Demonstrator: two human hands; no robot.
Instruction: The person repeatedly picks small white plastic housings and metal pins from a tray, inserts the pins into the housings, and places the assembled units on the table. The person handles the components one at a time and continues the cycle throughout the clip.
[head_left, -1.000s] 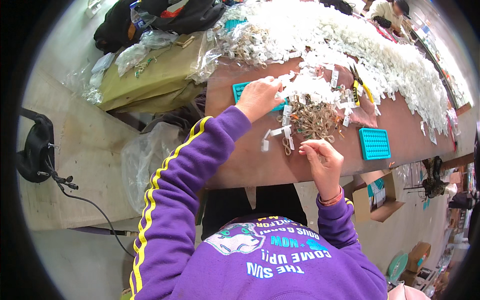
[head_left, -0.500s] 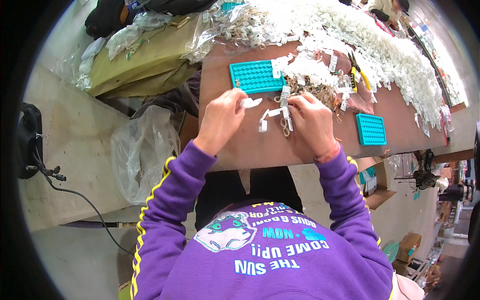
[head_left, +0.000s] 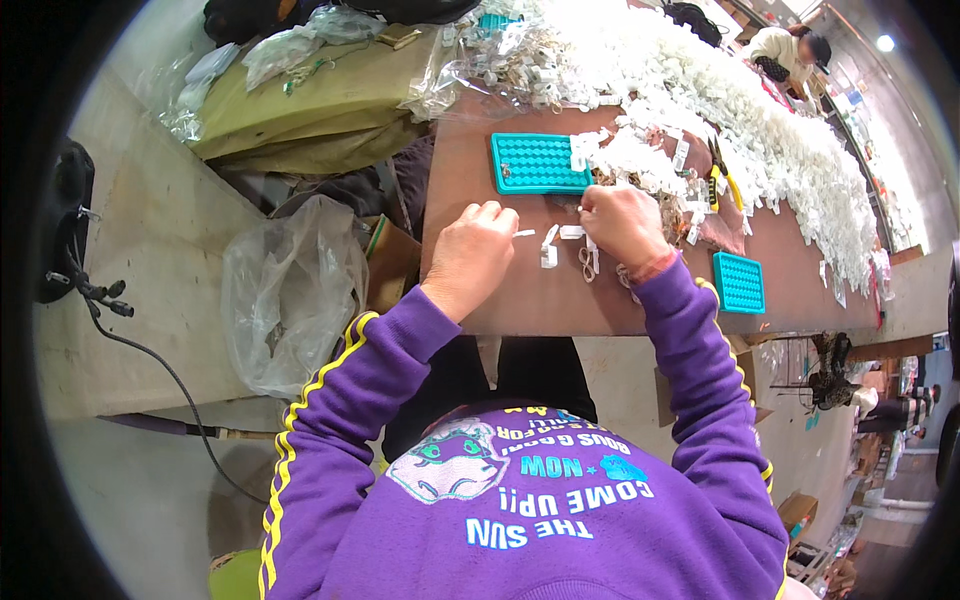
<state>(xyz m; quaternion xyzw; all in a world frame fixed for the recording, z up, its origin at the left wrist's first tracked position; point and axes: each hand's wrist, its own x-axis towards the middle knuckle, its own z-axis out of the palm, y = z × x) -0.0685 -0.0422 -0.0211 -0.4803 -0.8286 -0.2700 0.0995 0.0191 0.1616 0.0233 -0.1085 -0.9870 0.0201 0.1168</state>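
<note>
My left hand (head_left: pixel 472 245) is closed over the brown table, and a small white plastic piece (head_left: pixel 525 233) pokes out from its fingertips. Opposite it, my right hand (head_left: pixel 625 228) is closed too, knuckles up beside the near right corner of a teal ridged tray (head_left: pixel 540 184); whatever its fingers hold is hidden. Between the hands lie a folded white plastic piece (head_left: pixel 549 248), another short white piece (head_left: pixel 571 232) and a thin beige loop (head_left: pixel 586 263). A few small bits sit in the tray's left end, and white pieces overlap its right end.
A large heap of white plastic pieces (head_left: pixel 760 150) covers the table's far right. Yellow-handled pliers (head_left: pixel 725 185) lie beside it, with a second teal tray (head_left: pixel 739 283) nearer me. A clear plastic bag (head_left: pixel 290 300) hangs at left. A person (head_left: pixel 790 55) sits far right.
My right hand has closed and turned knuckles-up near the tray corner, leaving the clear piece it was touching. Less of the white piece shows at my left hand. The whole view has shifted slightly.
</note>
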